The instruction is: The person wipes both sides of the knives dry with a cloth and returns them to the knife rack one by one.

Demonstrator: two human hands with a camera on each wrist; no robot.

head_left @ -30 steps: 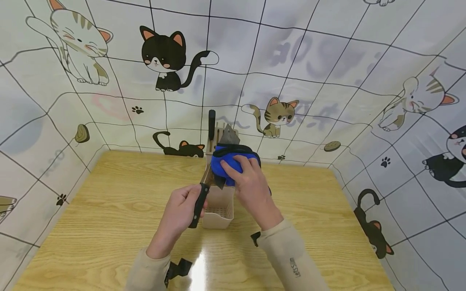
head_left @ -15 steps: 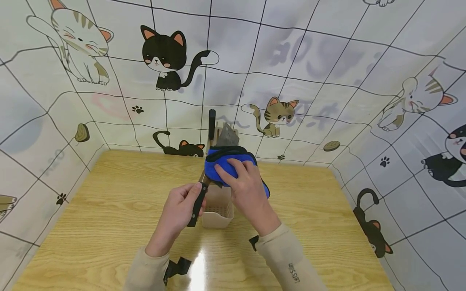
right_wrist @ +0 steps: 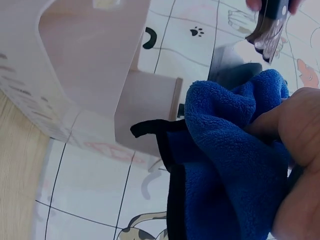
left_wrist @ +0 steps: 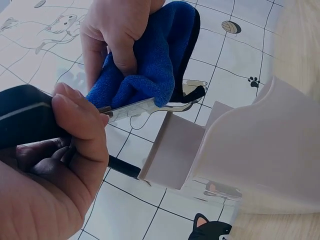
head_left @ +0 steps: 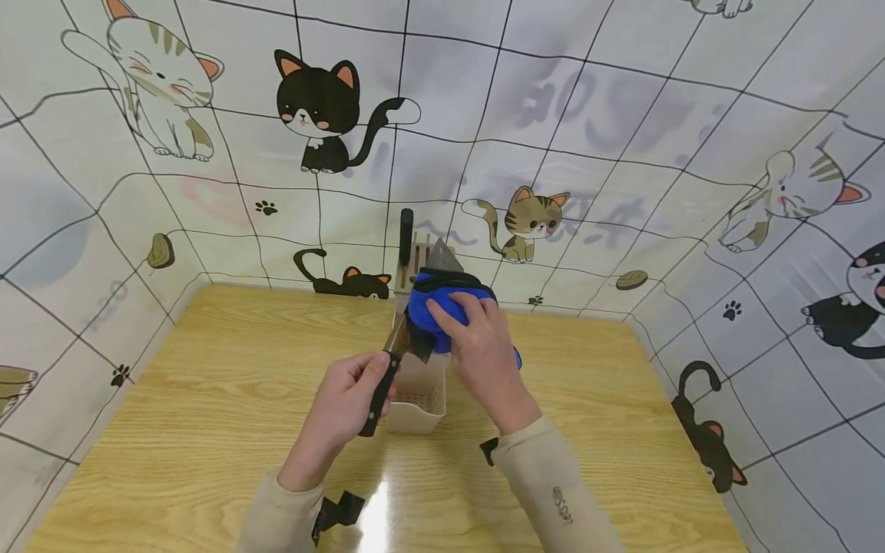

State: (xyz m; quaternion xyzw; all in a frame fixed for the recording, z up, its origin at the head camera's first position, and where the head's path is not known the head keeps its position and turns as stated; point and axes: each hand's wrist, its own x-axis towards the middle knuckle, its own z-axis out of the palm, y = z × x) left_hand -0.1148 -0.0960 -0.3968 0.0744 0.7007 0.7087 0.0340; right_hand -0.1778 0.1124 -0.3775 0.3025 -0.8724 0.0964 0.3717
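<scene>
My left hand (head_left: 349,395) grips the black riveted handle (head_left: 380,395) of a wide-bladed kitchen knife, which points up and away. The grey blade tip (head_left: 440,257) shows beyond a blue cloth (head_left: 432,307) with black edging. Fingers and thumb of my right hand (head_left: 487,357) pinch that cloth against the blade. In the right wrist view the cloth (right_wrist: 225,140) is bunched, with bare blade (right_wrist: 230,62) near the handle. Cloth hides the blade's middle. In the left wrist view, my left hand (left_wrist: 75,165) wraps the handle.
A beige knife holder (head_left: 415,418) with a perforated basket stands below the knife on the wooden table (head_left: 242,384). Another black-handled utensil (head_left: 406,238) stands in its back slots. Cat-print sheeting (head_left: 429,92) forms the walls behind and beside the table.
The cloth slid down the blade towards the handle, then back up and right towards the tip. My left hand keeps its grip and has barely moved.
</scene>
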